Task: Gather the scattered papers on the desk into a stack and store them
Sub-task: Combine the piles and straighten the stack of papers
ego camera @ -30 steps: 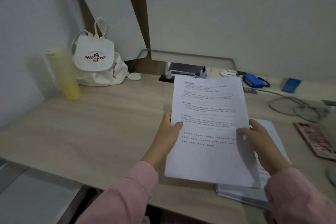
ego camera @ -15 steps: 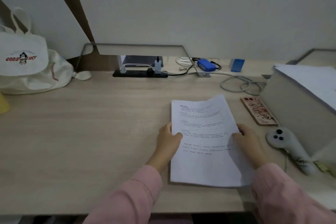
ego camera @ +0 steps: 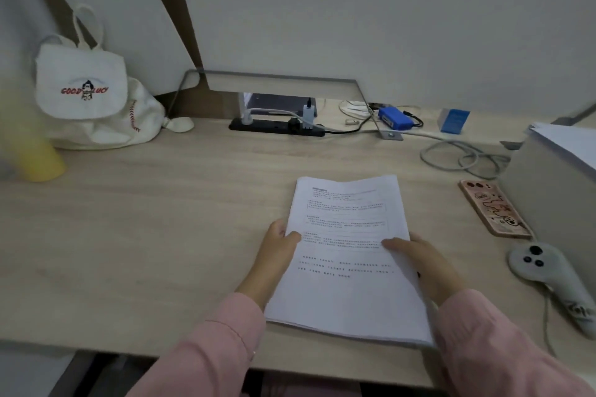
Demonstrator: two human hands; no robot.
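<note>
While the stack (ego camera: 346, 255) lies near the desk's (ego camera: 145, 219) near edge, its near corners overhang or sit right at that edge, so a careless pull toward the body could spill sheets to the floor. Loose sheets may also fan apart if one hand lifts before the other, since nothing binds them. A phone (ego camera: 493, 208) and a controller (ego camera: 548, 277) lie to the right, well apart from the stack; a sweep that way could knock them. Left hand (ego camera: 277, 255): partly curled, thumb on the top sheet, fingers hidden beneath the left edge, gripping the stack. Right hand (ego camera: 422, 263): likewise partly curled, thumb on top, fingers under the right edge, gripping the stack.
</note>
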